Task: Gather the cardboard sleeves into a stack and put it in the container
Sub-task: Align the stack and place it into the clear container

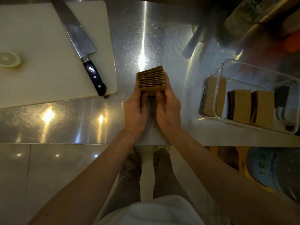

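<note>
A stack of brown cardboard sleeves (151, 79) stands on edge over the middle of the steel counter (73, 120), held between both hands. My left hand (134, 111) grips its left side and my right hand (168, 109) grips its right side, thumbs on the near face. To the right stands a clear plastic container (219, 95). Inside it are other bundles of brown sleeves (240, 106), upright side by side.
A white cutting board (40, 51) lies at the left with a large black-handled knife (81, 46) and a lemon slice (9, 59) on it. Blurred jars and objects crowd the back right. A blue water jug (266, 168) sits on the floor below the counter edge.
</note>
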